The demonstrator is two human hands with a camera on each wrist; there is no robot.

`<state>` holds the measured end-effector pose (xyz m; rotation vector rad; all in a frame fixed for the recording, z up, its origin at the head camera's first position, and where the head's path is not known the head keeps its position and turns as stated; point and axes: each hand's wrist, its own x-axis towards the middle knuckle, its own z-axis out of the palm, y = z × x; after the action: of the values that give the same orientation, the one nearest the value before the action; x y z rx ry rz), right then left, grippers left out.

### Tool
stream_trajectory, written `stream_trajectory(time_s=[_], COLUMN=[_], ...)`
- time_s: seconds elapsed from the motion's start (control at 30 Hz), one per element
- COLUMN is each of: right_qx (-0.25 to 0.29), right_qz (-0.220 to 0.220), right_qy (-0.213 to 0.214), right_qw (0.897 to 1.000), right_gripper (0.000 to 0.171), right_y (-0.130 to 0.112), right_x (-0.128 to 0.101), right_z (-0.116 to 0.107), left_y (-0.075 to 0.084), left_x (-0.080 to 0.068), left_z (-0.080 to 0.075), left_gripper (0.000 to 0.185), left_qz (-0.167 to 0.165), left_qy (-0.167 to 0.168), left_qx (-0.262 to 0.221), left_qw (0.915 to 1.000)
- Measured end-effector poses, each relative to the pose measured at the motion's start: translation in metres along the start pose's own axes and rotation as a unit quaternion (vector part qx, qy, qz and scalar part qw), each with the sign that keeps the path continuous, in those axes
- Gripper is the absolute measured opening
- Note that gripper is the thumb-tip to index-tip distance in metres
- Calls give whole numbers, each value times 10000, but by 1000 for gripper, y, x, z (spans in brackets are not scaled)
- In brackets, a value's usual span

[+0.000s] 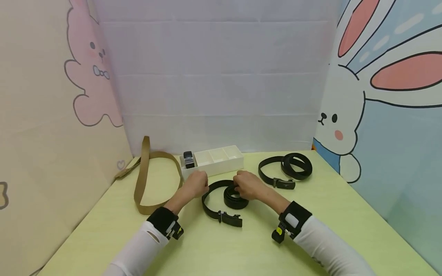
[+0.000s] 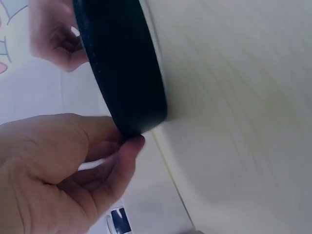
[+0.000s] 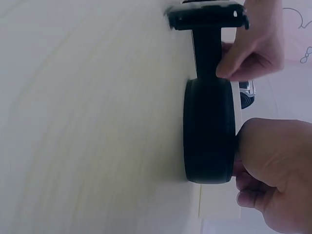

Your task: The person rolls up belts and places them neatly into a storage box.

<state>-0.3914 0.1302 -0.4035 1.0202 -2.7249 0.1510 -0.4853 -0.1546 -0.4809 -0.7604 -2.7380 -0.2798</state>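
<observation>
A black belt (image 1: 236, 204), partly rolled into a coil, stands on edge in the middle of the table with its buckle (image 1: 230, 219) towards me. My left hand (image 1: 197, 184) pinches the belt's loose loop on the left between thumb and finger, as the left wrist view shows at the strap (image 2: 124, 68). On the right, my right hand (image 1: 249, 185) grips the coil (image 3: 208, 131) by its upper edge, fingers curled. Some of those fingertips are hidden behind the strap in the right wrist view.
Behind the hands stands a white divided box (image 1: 221, 166) with a rolled black belt (image 1: 188, 160) in its left compartment. Another black belt (image 1: 297, 174) lies loosely coiled at the back right. A tan belt (image 1: 142, 180) loops at the left. Printed walls enclose the table (image 1: 221, 253).
</observation>
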Motion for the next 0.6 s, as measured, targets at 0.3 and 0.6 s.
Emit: stream_trajectory(time_s=[0.3,0.6], right_qx=[-95,-352], right_qz=[50,-392], right_qy=[40,495], right_qw=[9999,9974], right_gripper=[7,10], right_y=[8,11], right_x=[-7,-11], right_z=[0,2], left_y=[4,88], left_x=[-32,-78], left_z=[-19,-109], left_gripper=[47,39], left_qz=[-514,-852], left_qy=[171,-463], left_qx=[-362,-644], left_qw=[9979,9932])
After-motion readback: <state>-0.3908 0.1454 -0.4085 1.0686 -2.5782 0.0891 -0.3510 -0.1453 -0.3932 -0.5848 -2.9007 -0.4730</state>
